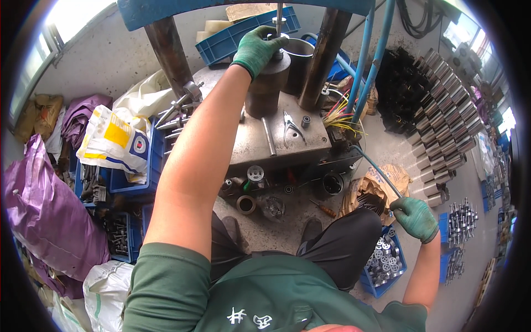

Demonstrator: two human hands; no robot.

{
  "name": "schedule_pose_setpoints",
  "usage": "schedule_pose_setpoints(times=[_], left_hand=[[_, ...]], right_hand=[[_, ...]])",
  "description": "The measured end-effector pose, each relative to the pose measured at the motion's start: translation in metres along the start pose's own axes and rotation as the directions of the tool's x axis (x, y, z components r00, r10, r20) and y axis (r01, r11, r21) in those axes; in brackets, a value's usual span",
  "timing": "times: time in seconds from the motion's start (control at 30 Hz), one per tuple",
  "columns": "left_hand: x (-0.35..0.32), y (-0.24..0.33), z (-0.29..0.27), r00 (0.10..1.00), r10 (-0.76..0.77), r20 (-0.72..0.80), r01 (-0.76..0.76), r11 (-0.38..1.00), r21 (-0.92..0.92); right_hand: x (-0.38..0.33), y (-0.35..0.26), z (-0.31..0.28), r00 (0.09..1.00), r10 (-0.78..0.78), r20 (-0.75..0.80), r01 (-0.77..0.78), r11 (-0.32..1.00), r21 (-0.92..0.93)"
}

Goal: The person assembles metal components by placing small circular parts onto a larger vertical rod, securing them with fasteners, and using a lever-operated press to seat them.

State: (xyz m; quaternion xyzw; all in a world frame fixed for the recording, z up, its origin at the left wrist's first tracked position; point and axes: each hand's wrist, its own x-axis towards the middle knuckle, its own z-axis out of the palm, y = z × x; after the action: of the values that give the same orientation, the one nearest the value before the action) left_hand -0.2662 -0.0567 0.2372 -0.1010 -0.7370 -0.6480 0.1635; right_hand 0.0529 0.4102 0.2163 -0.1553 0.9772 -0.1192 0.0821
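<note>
Reaching far ahead, the left hand (259, 51) in a green glove curls its fingers around an upright metal shaft (279, 22) above a thick metal cylinder (263, 94); how firmly it grips, I cannot tell. Well to the right and nearer, the right hand (415, 219), gloved too, is wrapped around the near end of a thin lever (381, 170). The cylinder stands on a steel table (251, 144), between two posts (326, 55). Nearer on the table lie a rod (269, 137), pliers (292, 128) and, to their right, a small bushing (306, 121). Near right, a blue bin (378, 292) holds wheel-shaped parts (384, 257). Metal tubes (445, 110) are lined up in rows at the far right.
</note>
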Motion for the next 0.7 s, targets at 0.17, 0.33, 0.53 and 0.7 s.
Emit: schedule_pose_setpoints(times=[0.17, 0.33, 0.53, 0.7], left_hand=[[0.003, -0.005, -0.004, 1.0, 0.007, 0.001, -0.007, 1.0, 0.013], [-0.001, 0.0, -0.001, 1.0, -0.002, 0.002, 0.002, 1.0, 0.015], [0.004, -0.007, -0.004, 0.999, 0.034, 0.01, -0.035, 0.999, 0.042], [0.002, -0.008, -0.002, 0.999, 0.046, 0.015, -0.048, 0.995, 0.09]], right_hand=[[0.0, 0.0, 0.0, 0.988, -0.027, 0.152, 0.048, 0.989, -0.141], [0.0, -0.002, -0.001, 1.0, 0.011, 0.01, -0.011, 1.0, 0.009], [0.001, -0.001, -0.003, 0.996, -0.019, 0.087, 0.025, 0.998, -0.059], [0.0, -0.001, -0.004, 0.986, 0.01, 0.167, 0.009, 0.994, -0.113]])
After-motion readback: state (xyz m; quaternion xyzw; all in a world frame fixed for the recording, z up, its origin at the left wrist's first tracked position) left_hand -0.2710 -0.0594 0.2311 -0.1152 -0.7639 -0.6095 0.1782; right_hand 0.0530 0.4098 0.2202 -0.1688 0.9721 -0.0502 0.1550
